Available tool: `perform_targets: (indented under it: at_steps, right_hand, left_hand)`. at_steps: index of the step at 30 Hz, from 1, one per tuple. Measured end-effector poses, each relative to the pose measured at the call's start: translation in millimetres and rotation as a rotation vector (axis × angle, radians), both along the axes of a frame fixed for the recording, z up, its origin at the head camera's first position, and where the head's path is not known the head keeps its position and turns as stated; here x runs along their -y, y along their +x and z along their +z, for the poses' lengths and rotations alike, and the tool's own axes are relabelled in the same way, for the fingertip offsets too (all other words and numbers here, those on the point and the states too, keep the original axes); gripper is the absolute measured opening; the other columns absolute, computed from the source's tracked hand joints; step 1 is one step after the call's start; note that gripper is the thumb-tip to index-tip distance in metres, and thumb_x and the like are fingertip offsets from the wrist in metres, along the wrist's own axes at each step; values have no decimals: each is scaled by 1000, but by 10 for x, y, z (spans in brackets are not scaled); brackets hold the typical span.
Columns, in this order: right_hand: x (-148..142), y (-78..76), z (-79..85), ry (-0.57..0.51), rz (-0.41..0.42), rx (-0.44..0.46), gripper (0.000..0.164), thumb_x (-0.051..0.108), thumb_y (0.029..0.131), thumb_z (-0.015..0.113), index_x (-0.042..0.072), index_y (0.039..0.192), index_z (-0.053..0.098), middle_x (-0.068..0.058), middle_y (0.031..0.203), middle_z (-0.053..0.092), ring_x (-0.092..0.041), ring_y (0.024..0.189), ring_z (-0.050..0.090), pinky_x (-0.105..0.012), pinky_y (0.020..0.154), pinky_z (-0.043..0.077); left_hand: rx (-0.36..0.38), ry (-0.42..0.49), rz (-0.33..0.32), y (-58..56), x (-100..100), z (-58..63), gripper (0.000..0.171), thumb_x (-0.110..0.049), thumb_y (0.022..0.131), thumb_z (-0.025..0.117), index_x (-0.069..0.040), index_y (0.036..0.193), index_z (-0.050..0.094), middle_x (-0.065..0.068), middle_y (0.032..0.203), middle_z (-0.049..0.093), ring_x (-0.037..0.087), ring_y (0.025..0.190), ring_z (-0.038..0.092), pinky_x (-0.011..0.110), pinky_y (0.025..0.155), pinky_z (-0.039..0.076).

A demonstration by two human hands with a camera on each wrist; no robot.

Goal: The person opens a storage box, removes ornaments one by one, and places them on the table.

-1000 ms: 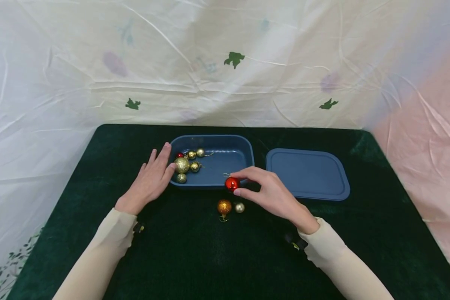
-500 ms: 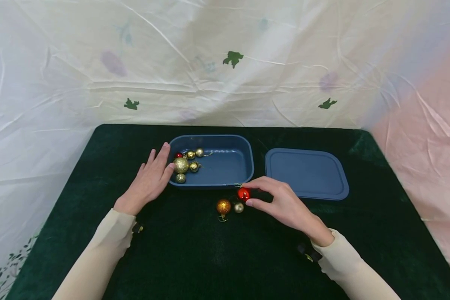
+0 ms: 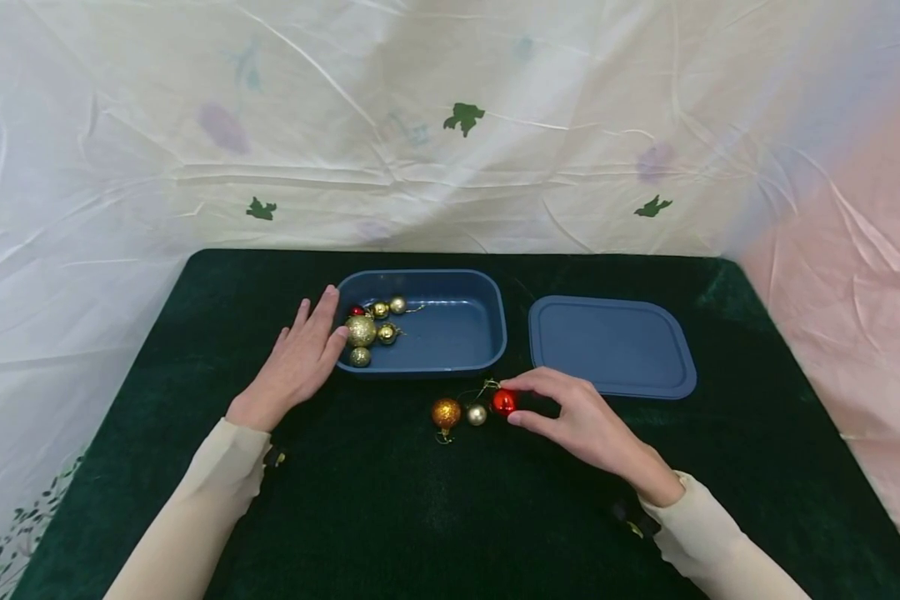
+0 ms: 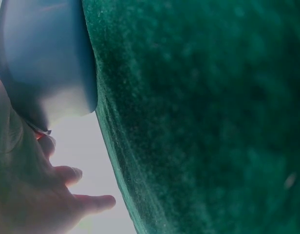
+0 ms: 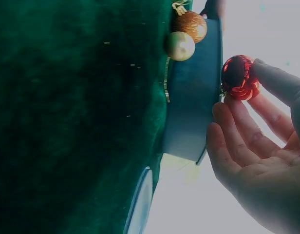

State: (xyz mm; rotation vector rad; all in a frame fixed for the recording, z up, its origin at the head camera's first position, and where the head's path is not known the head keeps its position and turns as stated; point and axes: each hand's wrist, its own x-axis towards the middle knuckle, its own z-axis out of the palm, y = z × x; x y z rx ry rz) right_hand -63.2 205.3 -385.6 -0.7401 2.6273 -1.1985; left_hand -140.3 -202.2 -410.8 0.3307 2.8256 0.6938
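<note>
Head view forward-down, wrist views close, low (all share blue box (image 3: 450, 329))

Dark green table (image 3: 420, 517): blue container (image 3: 450, 333), blue lid (image 3: 612, 346), orange bauble (image 3: 446, 413), pale bauble (image 3: 477, 415)

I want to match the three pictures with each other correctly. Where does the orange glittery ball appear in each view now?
Head: the orange glittery ball is below the picture's centre, just left of a pale ball.
Left wrist: not visible.
Right wrist: near the top, slightly right of centre, partly behind the pale ball.
Shared landmark: the blue box, in all three views.
</note>
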Motion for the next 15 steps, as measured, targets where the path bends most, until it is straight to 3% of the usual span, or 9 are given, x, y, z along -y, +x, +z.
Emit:
perform_targets:
  at_steps: [15]
  right_hand:
    - [-54, 25, -163, 27, 31, 15, 42, 31, 94, 77, 24, 135, 67, 8, 128, 66, -12, 117, 63, -48, 98, 55]
  left_hand:
    - [-8, 10, 0, 2, -5, -11, 72, -52, 111, 21, -20, 166, -13, 10, 174, -5, 43, 157, -7, 77, 117, 5]
